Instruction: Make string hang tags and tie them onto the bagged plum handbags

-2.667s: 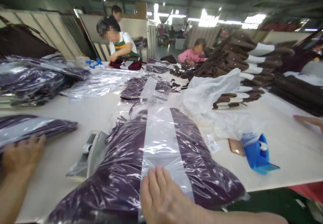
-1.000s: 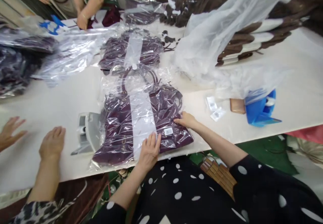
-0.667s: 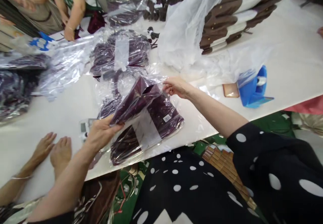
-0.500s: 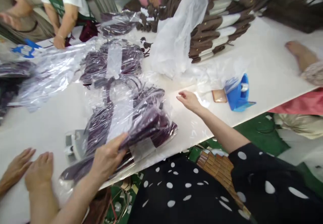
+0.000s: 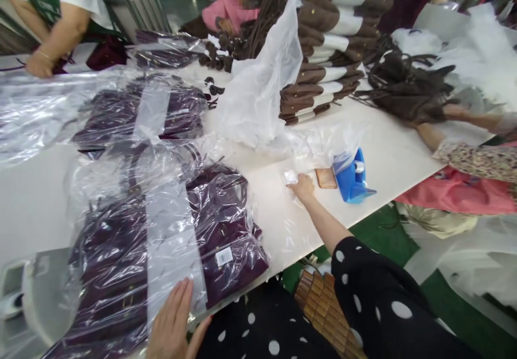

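In front of me a dark purple handbag [image 5: 115, 264] lies flat in clear plastic, a pale sheet [image 5: 169, 229] across its middle and a white barcode label [image 5: 224, 256] at its right. My left hand [image 5: 172, 321] rests on its near edge with the fingers stretched out flat and the thumb apart. Farther right, my right hand [image 5: 304, 187] is low over the table, its fingertips closed on a small white packet [image 5: 290, 177] in clear film. What the packet contains cannot be made out.
Beside my right hand lie a copper-coloured phone-like case [image 5: 325, 178] and a blue tape dispenser [image 5: 350, 178]. Brown bags [image 5: 323, 73] are stacked behind crumpled white wrapping [image 5: 258, 89]. A grey device [image 5: 44, 294] stands left. Co-workers' arms [image 5: 64, 41] show around the table.
The lifted side of the wrapped bag now lies flat, and my left hand has let go and flattened on it. My right hand has closed on the small packet. The view has shifted.
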Motion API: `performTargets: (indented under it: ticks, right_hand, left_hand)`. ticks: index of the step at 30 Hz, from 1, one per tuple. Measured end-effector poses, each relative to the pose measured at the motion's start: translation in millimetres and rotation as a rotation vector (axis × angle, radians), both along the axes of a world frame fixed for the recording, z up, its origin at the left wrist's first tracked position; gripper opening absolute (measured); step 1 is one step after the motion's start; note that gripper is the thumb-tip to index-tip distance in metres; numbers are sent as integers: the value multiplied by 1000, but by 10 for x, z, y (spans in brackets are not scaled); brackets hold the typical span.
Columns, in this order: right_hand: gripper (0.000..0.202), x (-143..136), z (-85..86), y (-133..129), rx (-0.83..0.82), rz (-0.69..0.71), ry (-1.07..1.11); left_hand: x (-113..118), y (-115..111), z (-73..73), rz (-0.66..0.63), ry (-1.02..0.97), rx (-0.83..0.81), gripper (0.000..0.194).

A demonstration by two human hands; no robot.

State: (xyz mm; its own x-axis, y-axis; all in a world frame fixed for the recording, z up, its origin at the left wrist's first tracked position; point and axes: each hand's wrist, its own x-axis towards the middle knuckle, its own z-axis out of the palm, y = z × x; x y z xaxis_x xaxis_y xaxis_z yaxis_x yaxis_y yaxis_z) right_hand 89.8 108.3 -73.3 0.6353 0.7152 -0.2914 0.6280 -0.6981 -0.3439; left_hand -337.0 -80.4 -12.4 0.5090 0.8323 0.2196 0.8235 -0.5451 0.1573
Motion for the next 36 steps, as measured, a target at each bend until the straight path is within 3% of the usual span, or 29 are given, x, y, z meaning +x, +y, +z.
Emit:
performTargets:
  ticks: [4,7,9,12,15,17,20,23,26,30,36]
  right_hand:
    - [39,71,21,200,-73,-30,130]
    - [18,77,196,225,-14,74,289]
    - [16,-39,371,190,56,167,439]
    - [30,-417,661,54,120,311,702]
    - [46,-955,925,-158,62,405,1053]
    - [51,-1325,1066,-308,-49,400,1365]
    - [46,-1796,1204,-495,-175,349,1623]
    - [43,-2126,1253,-610,-254,295,1669]
    - [43,-2335,1246,-659,-310,250,1670]
    - [44,-2510,1199,-659,-336,211,1693]
    - [46,-2740,1081,-600,-338,146,1684]
  left_hand:
    - [-73,-78,-25,5,-10,29,71]
    - [-103,-76,24,43,-83,-11,64]
    - [-60,3,133,130,-209,-83,48]
    - [141,257,357,365,-477,-325,25]
    - [429,616,500,537,-797,-645,26]
    - [569,852,506,569,-1025,-653,42]
    - [596,1102,447,518,-1100,-528,57]
    - [430,1189,405,440,-1077,-386,40]
    - [183,1172,392,435,-1058,-385,18]
    - [-143,1141,366,514,-1101,-544,11]
    - [-607,1180,309,517,-1163,-827,21]
